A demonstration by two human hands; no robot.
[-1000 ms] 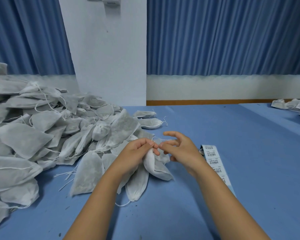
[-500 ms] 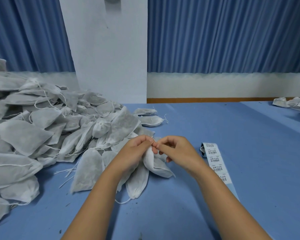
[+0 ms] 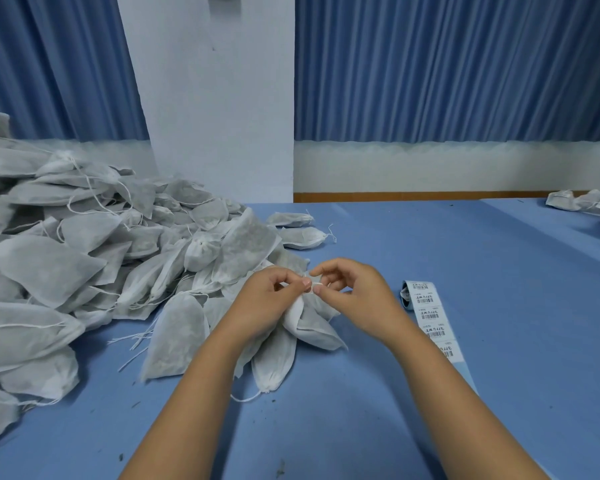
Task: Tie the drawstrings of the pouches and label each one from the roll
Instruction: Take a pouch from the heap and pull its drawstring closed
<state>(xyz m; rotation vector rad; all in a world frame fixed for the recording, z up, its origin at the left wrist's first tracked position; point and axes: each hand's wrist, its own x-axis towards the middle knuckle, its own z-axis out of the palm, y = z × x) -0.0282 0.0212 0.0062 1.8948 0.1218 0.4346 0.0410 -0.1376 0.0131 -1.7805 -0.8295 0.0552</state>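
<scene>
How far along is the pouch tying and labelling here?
Done: a few pouches at the far right, one showing a label. In hand: left hand and right hand pinch the neck of one pouch. Remaining: the large pile, and the label roll lies untouched.

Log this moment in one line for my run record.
step: tying pouch; left hand, right hand: pinching its top; label roll: on table

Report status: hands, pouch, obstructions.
Left hand pinches pouch neck, right hand pinches drawstring. No label visible on pouch. Label roll beside right forearm, nothing in the way.
</scene>
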